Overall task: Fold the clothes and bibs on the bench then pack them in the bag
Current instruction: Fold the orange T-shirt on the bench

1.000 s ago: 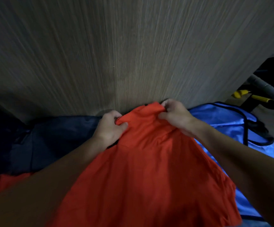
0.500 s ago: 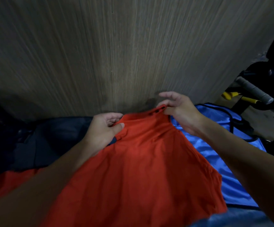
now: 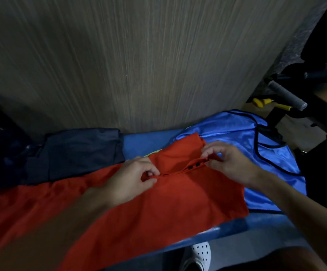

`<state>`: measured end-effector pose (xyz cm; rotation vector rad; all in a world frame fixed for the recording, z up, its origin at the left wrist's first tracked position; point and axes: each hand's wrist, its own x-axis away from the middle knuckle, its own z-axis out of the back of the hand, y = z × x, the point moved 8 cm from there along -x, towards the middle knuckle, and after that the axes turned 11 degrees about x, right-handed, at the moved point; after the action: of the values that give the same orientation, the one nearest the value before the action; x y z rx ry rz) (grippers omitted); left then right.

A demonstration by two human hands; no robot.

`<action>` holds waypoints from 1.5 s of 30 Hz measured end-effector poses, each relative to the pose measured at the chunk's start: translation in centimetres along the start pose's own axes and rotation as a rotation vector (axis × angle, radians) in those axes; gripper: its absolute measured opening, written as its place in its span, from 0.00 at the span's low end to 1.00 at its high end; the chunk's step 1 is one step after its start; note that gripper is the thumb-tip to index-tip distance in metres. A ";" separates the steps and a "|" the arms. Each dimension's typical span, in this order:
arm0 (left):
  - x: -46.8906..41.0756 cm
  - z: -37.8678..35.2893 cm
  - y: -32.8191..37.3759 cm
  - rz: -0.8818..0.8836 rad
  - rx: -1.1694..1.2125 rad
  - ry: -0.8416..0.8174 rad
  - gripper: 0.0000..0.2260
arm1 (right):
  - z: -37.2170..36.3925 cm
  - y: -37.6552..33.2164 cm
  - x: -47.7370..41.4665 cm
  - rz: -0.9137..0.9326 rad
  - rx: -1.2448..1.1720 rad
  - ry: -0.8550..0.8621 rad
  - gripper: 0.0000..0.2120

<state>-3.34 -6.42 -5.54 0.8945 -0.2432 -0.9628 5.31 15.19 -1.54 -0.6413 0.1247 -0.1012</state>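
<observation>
**Red shirt [image 3: 178, 202] pinched at the button strip by both hands**

Spread across the blue worktop [image 3: 237, 229], the shirt lies mostly flat, with its lower part running off towards the near-left edge of the view. The left hand [image 3: 131, 178] is down on the cloth, thumb and curled fingers [image 3: 150, 179] nipping a small fold at the near end of the button strip. The right hand [image 3: 231, 165] sits at the far end of that strip, its fingertips [image 3: 207, 151] pinching the cloth just past two dark buttons [image 3: 194, 166]. Between the two hands the strip runs taut in a line.

Under the shirt's right side lies a shiny blue bib [image 3: 256, 137] with black edging, also on the worktop. To the left, touching the shirt's far edge, sits a navy garment [image 3: 76, 153] pushed up against the wood-grain panel [image 3: 139, 65] behind. A sliver of yellow-green cloth [image 3: 152, 153] peeks out by the left hand. Below the worktop's front edge, a white perforated shoe [image 3: 201, 253] shows. Off to the right, a grey wrapped handle [image 3: 285, 94] and a yellow tool [image 3: 262, 102] stand well apart from the clothes.
</observation>
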 end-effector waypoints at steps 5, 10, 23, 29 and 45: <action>0.3 -2.4 0.0 0.034 -0.282 -0.224 0.13 | -0.7 1.5 2.6 -0.146 0.356 -0.006 0.22; -5.0 -1.7 6.1 -0.144 -0.246 -0.115 0.07 | 1.0 2.7 5.8 -0.279 0.128 0.243 0.16; -15.0 -10.3 9.3 -0.246 -0.539 -0.554 0.21 | -1.2 6.4 16.4 -0.746 -0.126 0.490 0.11; -16.0 -9.9 8.5 -0.247 -0.557 -0.500 0.11 | -2.2 6.7 16.2 -0.866 0.068 0.370 0.18; -13.9 -3.5 10.0 -0.226 -0.370 -0.445 0.04 | -0.8 1.2 16.2 -0.609 -0.628 0.661 0.10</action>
<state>-3.39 9.15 2.46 0.3646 -0.3314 -1.3636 21.29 13.54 -4.34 -1.2419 0.6138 -0.8909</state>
